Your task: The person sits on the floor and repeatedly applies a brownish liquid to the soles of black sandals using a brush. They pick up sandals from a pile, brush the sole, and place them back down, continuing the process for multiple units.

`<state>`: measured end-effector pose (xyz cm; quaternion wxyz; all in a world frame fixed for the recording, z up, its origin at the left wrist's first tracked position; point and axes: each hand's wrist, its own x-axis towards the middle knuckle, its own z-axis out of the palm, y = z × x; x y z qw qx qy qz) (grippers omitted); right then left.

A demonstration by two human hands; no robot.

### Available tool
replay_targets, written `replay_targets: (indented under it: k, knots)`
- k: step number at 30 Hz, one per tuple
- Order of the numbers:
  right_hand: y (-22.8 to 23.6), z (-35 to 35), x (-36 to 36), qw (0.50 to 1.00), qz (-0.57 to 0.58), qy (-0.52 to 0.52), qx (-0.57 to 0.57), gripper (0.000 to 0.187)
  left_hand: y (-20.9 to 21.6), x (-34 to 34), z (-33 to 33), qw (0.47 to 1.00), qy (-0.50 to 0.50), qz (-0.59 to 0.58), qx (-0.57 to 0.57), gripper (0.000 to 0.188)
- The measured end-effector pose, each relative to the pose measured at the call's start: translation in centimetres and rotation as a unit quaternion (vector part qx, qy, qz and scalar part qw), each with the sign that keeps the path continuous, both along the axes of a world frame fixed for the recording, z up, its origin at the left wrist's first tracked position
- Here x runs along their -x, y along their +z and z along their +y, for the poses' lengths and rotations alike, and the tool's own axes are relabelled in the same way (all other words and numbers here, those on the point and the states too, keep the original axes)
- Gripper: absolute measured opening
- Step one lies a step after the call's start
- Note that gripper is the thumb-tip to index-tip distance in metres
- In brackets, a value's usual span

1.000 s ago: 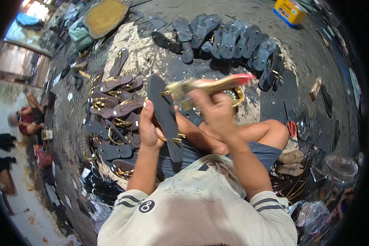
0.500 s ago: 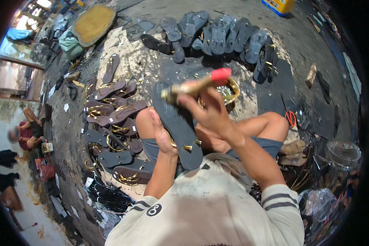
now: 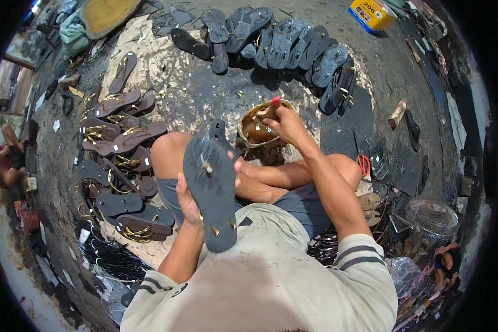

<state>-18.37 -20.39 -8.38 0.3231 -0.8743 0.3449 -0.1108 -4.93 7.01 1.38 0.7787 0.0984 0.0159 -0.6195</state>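
My left hand [image 3: 188,200] is wrapped round a black flip-flop [image 3: 214,191], its underside facing up. Gold-coloured strap ends poke out through that underside, one near the toe and two near the heel. The toe part looks wet and streaked. My right hand [image 3: 286,125] grips a brush [image 3: 275,103] with a red-ended handle over a round glue pot [image 3: 242,130]. Amber-brown liquid shows inside the pot, and its rim is crusted. The brush's bristles cannot be made out clearly. Behind the held flip-flop, another dark sandal [image 3: 218,131] lies on the ground.
Dark flip-flops [image 3: 287,43] lie in an arc at the far side. Brown sandals with gold straps [image 3: 138,136] are heaped on my left. Red-handled scissors [image 3: 363,165], a wood block [image 3: 397,114] and a fan guard [image 3: 431,217] are on the right. A yellow container [image 3: 372,15] stands far right.
My right hand has moved the brush off the flip-flop's toe part to over the pot. My left hand has shifted the flip-flop left and turned it more upright in view.
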Motion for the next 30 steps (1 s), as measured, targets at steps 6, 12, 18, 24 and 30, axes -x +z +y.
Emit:
replay_targets:
  k: [6,12,18,24,30]
  knots:
    - [-1.8,-0.2,-0.5,0.999,0.008,0.044,0.026,0.029,1.1,3.9,5.5,0.992,-0.033,-0.041,-0.114,0.096]
    - [4.5,-1.6,9.0,0.994,0.02,-0.069,0.086,0.026,-0.7,1.0,-0.1,0.976,-0.001,-0.129,-0.173,0.088]
    - [13.9,2.7,5.2,0.915,-0.276,-0.24,-0.167,0.033,-4.4,-5.6,-7.9,0.98,0.028,-0.192,-0.034,0.08]
    - [11.9,11.4,-3.0,0.919,-0.359,-0.126,-0.103,0.029,1.2,-1.2,-11.8,0.961,0.124,-0.24,-0.066,0.075]
    - [11.9,14.3,-1.4,0.921,-0.382,0.074,-0.031,0.036,0.1,-4.9,-11.6,0.991,0.025,-0.129,0.038,0.074]
